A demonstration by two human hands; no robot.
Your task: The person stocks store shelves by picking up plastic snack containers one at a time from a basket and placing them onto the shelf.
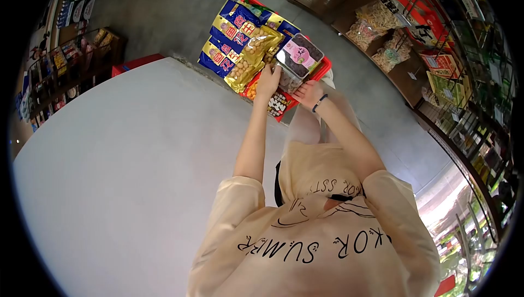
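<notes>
Hands apart — left hand point(267, 82) at clear box point(289, 82), grip unclear; right hand point(310, 94) open beside it — box by pink-label box point(299, 57), in red basket point(326, 67) with snack bags point(238, 37)

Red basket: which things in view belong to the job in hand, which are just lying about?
Job in hand:
- left hand and right hand, at the clear boxes
- pink-labelled box
- red basket
- blue-and-gold bags

Just about, seemingly:
- snack bags on the right shelves
- packets on the left rack
</notes>
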